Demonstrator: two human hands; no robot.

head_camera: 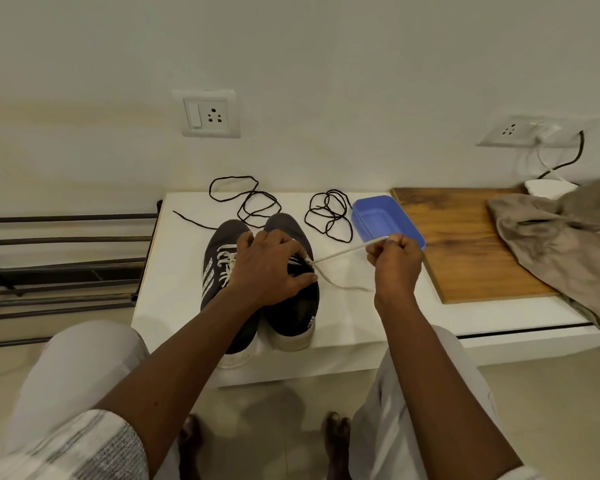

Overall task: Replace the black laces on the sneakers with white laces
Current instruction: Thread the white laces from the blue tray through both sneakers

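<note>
Just left of our right hand (395,261), whose fingers pinch it, the white lace (340,252) runs straight and tight to the sneaker (291,313) our left hand (267,268) grips.

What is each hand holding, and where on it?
Right hand pinches the white lace on its taut strand; left hand grips the right sneaker across its top.
</note>
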